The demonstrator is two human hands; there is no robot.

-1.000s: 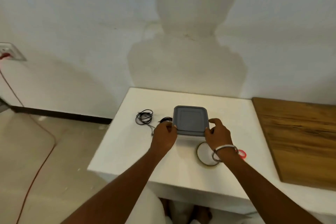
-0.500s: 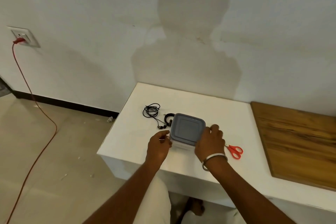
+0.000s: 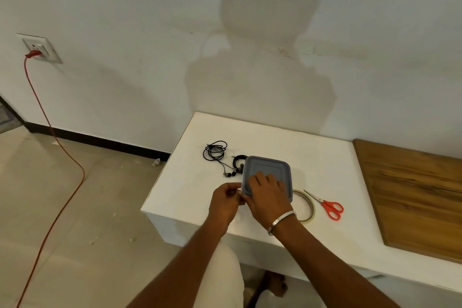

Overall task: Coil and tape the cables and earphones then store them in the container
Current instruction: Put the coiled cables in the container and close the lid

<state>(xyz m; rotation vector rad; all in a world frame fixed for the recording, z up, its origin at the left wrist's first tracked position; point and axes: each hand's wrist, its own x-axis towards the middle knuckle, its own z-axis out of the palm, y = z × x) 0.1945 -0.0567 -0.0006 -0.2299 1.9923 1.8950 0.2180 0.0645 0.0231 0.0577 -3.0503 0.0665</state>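
Resting right hand [image 3: 268, 194] on container lid [image 3: 272, 169]

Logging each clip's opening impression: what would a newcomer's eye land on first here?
Both hands at the grey-lidded container near the white table's front edge: the right hand lies on the lid, the left hand pinches at its near-left corner. Next, the red scissors at right and the black earphones behind-left.

A plain, sparsely furnished room, likely in a home or a simple work space. It has bare white plastered walls, a dark skirting board [image 3: 100, 141], a grey tiled floor [image 3: 62, 207], and a wall socket [image 3: 40, 47] at the left with a red cord [image 3: 47, 120] plugged in. A low white bench [image 3: 312, 157] stands against the far wall.
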